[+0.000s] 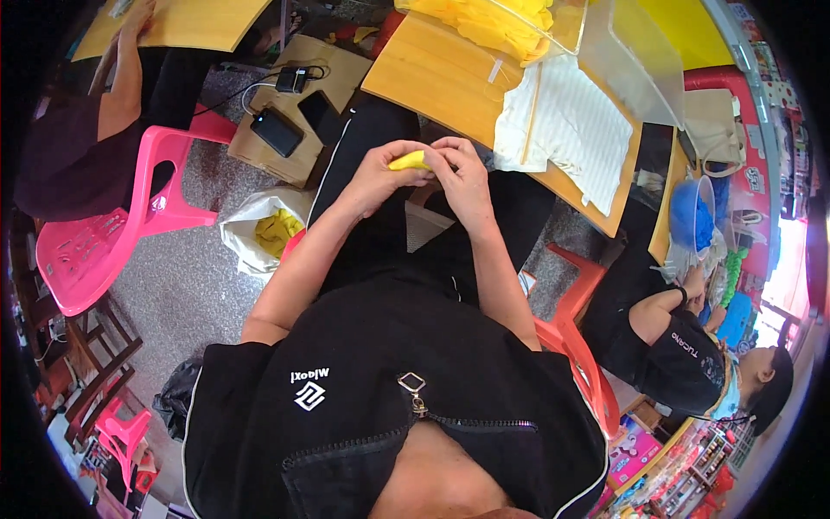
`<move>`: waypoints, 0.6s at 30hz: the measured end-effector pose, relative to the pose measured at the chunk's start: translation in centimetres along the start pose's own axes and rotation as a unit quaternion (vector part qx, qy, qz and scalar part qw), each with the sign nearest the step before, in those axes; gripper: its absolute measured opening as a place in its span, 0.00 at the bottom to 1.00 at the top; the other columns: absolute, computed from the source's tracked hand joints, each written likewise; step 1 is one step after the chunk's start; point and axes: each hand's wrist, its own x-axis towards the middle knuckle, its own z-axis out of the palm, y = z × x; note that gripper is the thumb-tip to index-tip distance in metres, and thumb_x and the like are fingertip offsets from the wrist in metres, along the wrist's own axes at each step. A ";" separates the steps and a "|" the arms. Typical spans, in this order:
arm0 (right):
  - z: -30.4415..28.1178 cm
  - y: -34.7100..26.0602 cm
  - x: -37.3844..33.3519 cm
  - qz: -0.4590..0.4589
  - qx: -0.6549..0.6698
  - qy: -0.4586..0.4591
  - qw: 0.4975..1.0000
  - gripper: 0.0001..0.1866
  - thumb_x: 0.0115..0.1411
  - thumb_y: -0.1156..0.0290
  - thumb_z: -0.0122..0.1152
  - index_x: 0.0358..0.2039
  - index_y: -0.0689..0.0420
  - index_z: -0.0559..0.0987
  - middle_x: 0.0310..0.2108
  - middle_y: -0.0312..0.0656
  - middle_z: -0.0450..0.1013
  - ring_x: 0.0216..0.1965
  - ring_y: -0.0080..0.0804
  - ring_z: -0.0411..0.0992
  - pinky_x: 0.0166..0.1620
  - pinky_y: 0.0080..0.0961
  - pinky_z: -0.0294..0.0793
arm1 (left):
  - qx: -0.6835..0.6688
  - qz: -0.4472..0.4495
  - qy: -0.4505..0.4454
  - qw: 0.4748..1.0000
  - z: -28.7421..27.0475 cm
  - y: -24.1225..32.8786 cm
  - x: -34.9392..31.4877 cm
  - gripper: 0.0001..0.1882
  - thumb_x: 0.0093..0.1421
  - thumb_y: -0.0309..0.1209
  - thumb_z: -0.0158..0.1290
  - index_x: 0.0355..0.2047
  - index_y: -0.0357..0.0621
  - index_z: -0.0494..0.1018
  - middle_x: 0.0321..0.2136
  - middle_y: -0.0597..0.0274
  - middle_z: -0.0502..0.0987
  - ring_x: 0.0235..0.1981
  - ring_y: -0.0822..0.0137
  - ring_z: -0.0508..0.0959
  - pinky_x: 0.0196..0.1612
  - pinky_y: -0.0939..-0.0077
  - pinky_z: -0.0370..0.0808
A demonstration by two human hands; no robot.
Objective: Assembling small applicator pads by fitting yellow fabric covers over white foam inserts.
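Over my lap, both hands meet on a small yellow piece (410, 161), smooth and soft-looking; its exact kind does not show. My left hand (379, 180) is closed around its left end. My right hand (463, 180) has its thumb and fingers pressed on the other end, partly covering it. Just ahead stands a wooden table (439, 73) with a clear plastic bin (577, 35) holding similar yellow pieces (506, 22). White ribbed cloth (581, 130) lies on the table, nearest to my right hand.
Left of my legs sits a white bag (245, 235) with yellow pieces inside. Beyond it, a cardboard sheet (339, 73) carries a black phone (319, 116) and a power bank (277, 131). A pink chair (130, 225) and two other people (78, 156) flank me.
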 end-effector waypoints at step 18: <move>-0.9 -1.5 -1.2 -0.117 -0.076 0.085 0.987 0.08 0.48 0.77 0.66 0.31 0.61 0.79 0.32 0.42 0.72 0.31 0.34 0.71 0.35 0.24 0.72 | 0.034 0.029 -0.008 0.999 -0.8 1.0 0.4 0.14 0.59 0.27 0.54 0.44 0.40 0.67 0.37 0.62 0.75 0.34 0.73 0.78 0.37 0.81 0.77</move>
